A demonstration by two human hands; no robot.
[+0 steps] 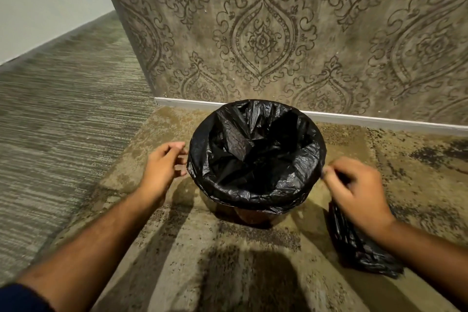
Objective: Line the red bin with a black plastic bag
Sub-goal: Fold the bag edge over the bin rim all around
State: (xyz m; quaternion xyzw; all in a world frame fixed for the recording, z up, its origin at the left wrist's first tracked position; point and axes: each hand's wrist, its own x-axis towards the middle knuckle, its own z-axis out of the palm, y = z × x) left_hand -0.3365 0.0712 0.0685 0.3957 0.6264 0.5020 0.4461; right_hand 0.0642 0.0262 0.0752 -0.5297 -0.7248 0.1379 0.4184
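A black plastic bag (255, 159) lines the bin, folded over its whole rim and sagging inside. Only a strip of the red bin (249, 216) shows below the bag's folded edge. My left hand (163, 167) is at the bin's left side, fingers apart, fingertips touching or nearly touching the bag's edge. My right hand (354, 190) hovers at the bin's right side with fingers curled, fingertips close to the rim; whether they pinch the bag is unclear.
A folded stack of black bags (359, 246) lies on the mottled rug (202, 261) under my right wrist. The bin stands close to a patterned wall (278, 33) with a white baseboard (379, 119). Striped carpet (63, 109) stretches to the left.
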